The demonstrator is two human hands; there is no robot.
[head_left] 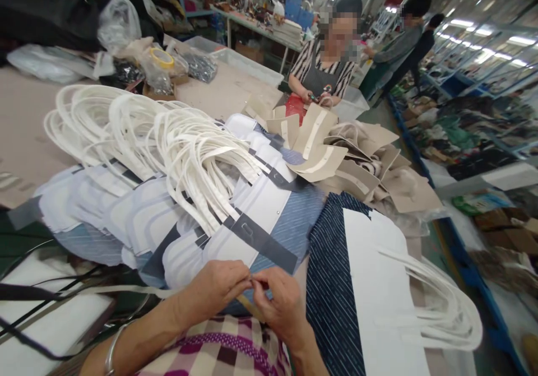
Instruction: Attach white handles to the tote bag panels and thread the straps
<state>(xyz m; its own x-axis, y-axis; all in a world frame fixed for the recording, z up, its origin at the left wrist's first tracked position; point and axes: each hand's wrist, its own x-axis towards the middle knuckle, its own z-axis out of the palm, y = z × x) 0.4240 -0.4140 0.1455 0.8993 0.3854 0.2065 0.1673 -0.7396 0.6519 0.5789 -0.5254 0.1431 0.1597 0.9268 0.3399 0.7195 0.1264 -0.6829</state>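
Low in the view, my left hand (pixel 214 289) and my right hand (pixel 281 297) meet at their fingertips, both pinched closed. What lies between the fingers is too small to make out. Just beyond them is a blue striped fabric piece (pixel 300 210) with a dark grey strip (pixel 264 244) across white panels. A large pile of white cord handles (pixel 202 157) rests on the white and blue pieces to the left. To the right of my right hand, a white panel with looped white handles (pixel 449 309) lies on dark blue striped fabric (pixel 330 286).
Beige pieces (pixel 323 152) with white strips are heaped farther back. Behind them a person in a striped top (pixel 328 68) works with their hands. Yellow tape (pixel 162 57) and plastic bags lie at the back left. A clear bin (pixel 247 68) stands on the table.
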